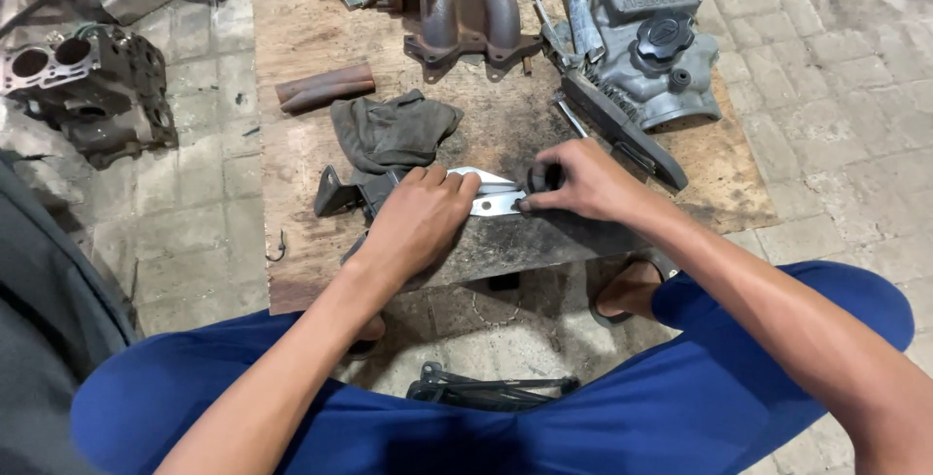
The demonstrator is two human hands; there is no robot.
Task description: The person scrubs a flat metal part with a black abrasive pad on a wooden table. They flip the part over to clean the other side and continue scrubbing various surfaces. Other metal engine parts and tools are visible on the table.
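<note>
Bright flat metal bracket [494, 195], pale silver, angular outline, lies on the near edge of the wooden table [292, 37], between both hands. Right end of it meets a small dark round part [544, 176].

Left hand [418, 222]: palm down, fingers together, pressing flat on the bracket's left end and on the dark bracket [335, 193] under it. Right hand [583, 183]: fingers curled and pinched on the dark round part, thumb tip on the bracket's edge. Both forearms come in from below, over blue trousers.

Around, big to small:
- engine block [87, 86] on the paved floor, left of the table
- grey valve cover [651, 37] with black cap, far right of table
- rusty exhaust manifold [466, 13], far centre
- long black bar [622, 130] angled just beyond the right hand, close to the knuckles
- grey rag [389, 130] just beyond the left hand
- rusty pipe piece [326, 86], left of the rag
</note>
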